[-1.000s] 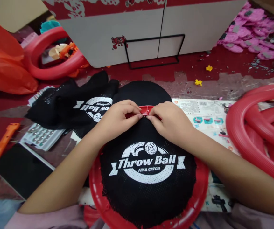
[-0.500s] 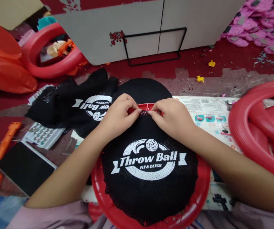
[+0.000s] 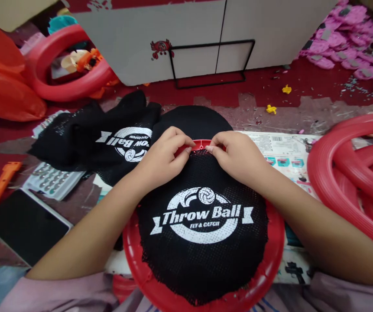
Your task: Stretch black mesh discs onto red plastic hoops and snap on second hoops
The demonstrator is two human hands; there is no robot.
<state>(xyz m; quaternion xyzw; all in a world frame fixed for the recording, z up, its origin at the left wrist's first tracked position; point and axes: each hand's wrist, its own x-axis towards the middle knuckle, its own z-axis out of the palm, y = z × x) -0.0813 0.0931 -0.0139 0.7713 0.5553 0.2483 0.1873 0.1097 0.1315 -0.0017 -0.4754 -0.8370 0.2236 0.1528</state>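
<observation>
A red plastic ring (image 3: 272, 264) lies in front of me with a round black mesh cloth (image 3: 202, 260) printed "Throw Ball" spread over it. My left hand (image 3: 162, 158) and my right hand (image 3: 238, 156) meet at the ring's far edge. Both pinch the top edge of the mesh against the red rim there, fingers curled and pressed together, thumbs a short way apart.
A pile of the same black mesh cloths (image 3: 102, 134) lies to the left. More red rings (image 3: 345, 173) are stacked at the right, another (image 3: 63, 65) at the far left by an orange bag (image 3: 1, 82). A phone (image 3: 24, 225), a calculator (image 3: 51, 180), printed cards (image 3: 283, 151) and a white cabinet (image 3: 189, 39) surround the work.
Both hands have crept slightly toward the far rim, pulling the mesh edge up over it. The view shifted a little; nothing else moved.
</observation>
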